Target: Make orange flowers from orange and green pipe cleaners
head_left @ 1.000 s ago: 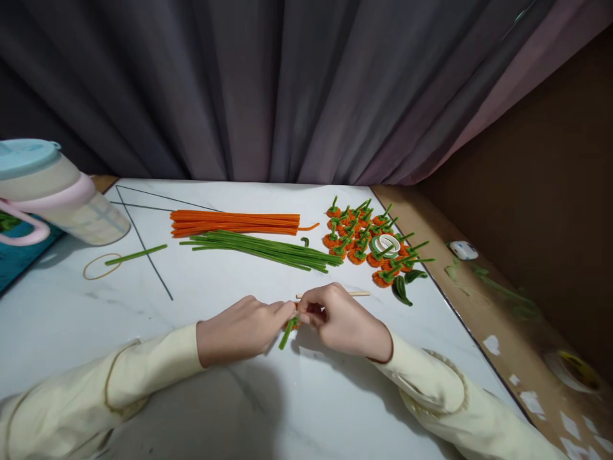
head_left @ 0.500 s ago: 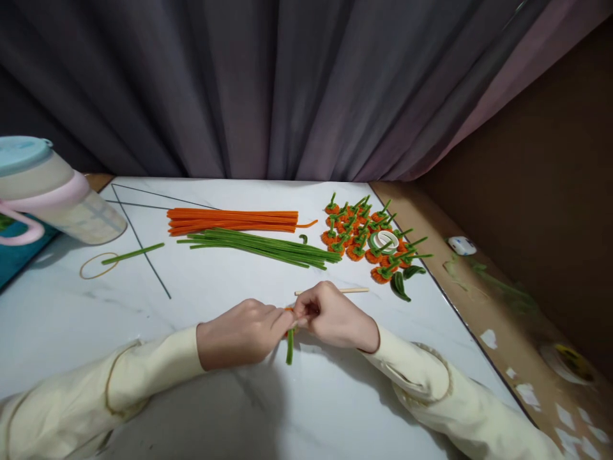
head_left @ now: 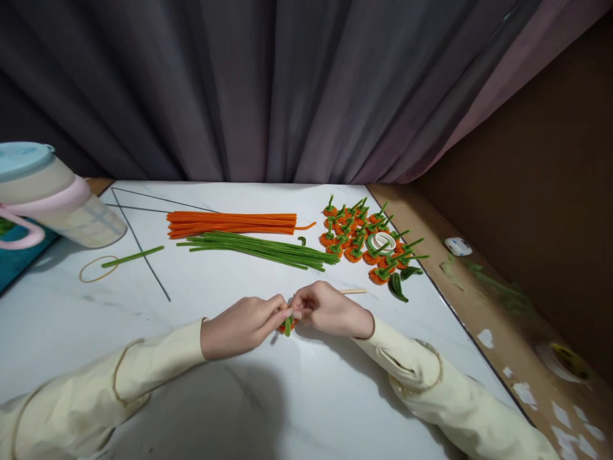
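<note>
My left hand (head_left: 242, 324) and my right hand (head_left: 326, 310) meet fingertip to fingertip over the white table (head_left: 201, 390). Between them they pinch a small orange pipe-cleaner piece with a short green stem (head_left: 287, 326) that pokes out below the fingers. A thin wooden stick (head_left: 353, 291) lies just behind my right hand. Farther back lie a bundle of orange pipe cleaners (head_left: 233, 222) and a bundle of green pipe cleaners (head_left: 261, 248).
A pile of finished orange-and-green pieces (head_left: 364, 239) with a white tape roll (head_left: 384, 242) sits back right, near green leaf shapes (head_left: 399, 283). A lidded jug (head_left: 52, 198), a rubber band (head_left: 98, 268) and a single green stem (head_left: 133, 256) lie at left. A brown ledge (head_left: 483, 300) borders the table's right edge.
The green stem between my fingers has swung from slanting to hanging down, and less of it shows now. Both hands stayed together and shifted slightly.
</note>
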A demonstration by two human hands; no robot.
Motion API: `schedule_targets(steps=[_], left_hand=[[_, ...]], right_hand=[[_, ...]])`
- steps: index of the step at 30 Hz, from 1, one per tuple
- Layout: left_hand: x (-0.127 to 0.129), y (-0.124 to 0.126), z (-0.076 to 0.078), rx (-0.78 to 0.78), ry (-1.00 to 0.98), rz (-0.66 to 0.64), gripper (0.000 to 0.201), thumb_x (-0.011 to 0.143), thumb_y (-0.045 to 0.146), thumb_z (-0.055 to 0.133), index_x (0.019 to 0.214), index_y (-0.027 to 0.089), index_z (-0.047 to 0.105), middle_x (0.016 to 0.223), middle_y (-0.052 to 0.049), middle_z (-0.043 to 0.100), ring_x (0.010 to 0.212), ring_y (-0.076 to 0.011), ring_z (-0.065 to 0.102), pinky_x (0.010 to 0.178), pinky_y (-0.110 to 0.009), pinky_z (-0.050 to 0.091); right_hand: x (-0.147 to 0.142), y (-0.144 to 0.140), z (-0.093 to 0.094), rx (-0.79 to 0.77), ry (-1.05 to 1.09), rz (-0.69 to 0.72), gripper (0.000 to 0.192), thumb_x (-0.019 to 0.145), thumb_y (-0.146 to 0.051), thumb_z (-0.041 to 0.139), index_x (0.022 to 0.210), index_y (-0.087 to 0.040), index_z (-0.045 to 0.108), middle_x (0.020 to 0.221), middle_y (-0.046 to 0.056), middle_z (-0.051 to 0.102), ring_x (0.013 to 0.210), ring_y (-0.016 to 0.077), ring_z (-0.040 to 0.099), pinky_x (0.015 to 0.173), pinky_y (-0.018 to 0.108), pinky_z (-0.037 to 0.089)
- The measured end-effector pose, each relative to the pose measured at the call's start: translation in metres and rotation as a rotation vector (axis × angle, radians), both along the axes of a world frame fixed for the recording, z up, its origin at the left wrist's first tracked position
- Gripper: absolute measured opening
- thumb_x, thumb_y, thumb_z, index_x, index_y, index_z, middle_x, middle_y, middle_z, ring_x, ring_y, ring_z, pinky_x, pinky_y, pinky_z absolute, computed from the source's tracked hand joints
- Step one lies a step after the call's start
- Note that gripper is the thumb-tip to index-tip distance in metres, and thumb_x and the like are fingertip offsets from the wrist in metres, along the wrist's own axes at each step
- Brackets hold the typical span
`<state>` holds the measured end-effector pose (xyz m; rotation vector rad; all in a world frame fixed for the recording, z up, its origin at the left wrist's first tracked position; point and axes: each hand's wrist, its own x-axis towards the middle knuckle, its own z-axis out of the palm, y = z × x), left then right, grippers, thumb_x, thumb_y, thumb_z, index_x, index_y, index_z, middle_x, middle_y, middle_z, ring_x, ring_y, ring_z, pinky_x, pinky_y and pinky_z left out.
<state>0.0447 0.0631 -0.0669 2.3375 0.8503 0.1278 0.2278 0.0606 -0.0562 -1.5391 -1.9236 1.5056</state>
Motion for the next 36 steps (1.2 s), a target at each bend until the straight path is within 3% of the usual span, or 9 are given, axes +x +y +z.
schedule_targets(steps=[11,14,20,25,31,36], left_hand=[[-0.001,-0.004,-0.011,0.090,-0.001,0.050,0.026,0.094,0.023,0.023,0.078,0.019,0.042,0.059,0.001,0.051,0.047,-0.0140,0.048,0.049,-0.024,0.032],[0.000,-0.006,-0.012,0.044,-0.073,0.127,0.026,0.095,0.025,0.023,0.079,0.020,0.043,0.061,0.002,0.052,0.048,-0.0135,0.050,0.051,-0.023,0.034],[0.001,-0.014,-0.015,-0.036,-0.160,0.323,0.025,0.095,0.031,0.025,0.081,0.021,0.044,0.063,0.002,0.054,0.054,-0.0150,0.054,0.055,-0.024,0.038],[0.001,-0.016,-0.014,-0.019,-0.226,0.446,0.026,0.094,0.033,0.028,0.079,0.021,0.045,0.059,0.003,0.050,0.053,-0.0148,0.052,0.054,-0.023,0.036],[0.000,-0.016,-0.016,-0.042,-0.209,0.404,0.026,0.094,0.032,0.029,0.082,0.021,0.049,0.064,0.001,0.058,0.057,-0.0149,0.056,0.056,-0.023,0.038],[-0.003,-0.018,-0.021,0.040,-0.187,0.345,0.026,0.095,0.030,0.028,0.084,0.020,0.049,0.070,-0.001,0.063,0.060,-0.0161,0.060,0.058,-0.024,0.039]], right_hand=[[-0.005,-0.003,-0.010,0.049,0.016,-0.046,0.016,0.066,0.000,0.051,0.061,-0.013,0.059,0.057,-0.003,0.056,0.055,0.0073,0.047,0.051,0.016,0.037],[-0.002,-0.005,-0.007,0.017,0.037,-0.081,0.013,0.074,-0.007,0.053,0.064,-0.013,0.060,0.052,-0.004,0.053,0.045,0.0054,0.042,0.044,0.016,0.034],[-0.003,-0.012,0.006,-0.212,0.133,-0.183,0.022,0.083,-0.012,0.048,0.062,-0.014,0.056,0.038,-0.008,0.044,0.028,0.0047,0.035,0.030,0.016,0.030],[-0.010,-0.017,0.007,-0.222,0.212,-0.259,0.024,0.084,-0.015,0.049,0.061,-0.014,0.055,0.038,-0.007,0.047,0.027,0.0040,0.036,0.028,0.014,0.031],[-0.009,-0.016,-0.001,-0.196,0.215,-0.274,0.021,0.085,-0.015,0.046,0.066,-0.014,0.055,0.039,-0.007,0.049,0.025,0.0037,0.035,0.026,0.013,0.032],[-0.009,-0.016,-0.003,-0.198,0.198,-0.285,0.017,0.083,-0.012,0.046,0.068,-0.014,0.055,0.041,-0.007,0.050,0.025,0.0041,0.038,0.024,0.013,0.032]])
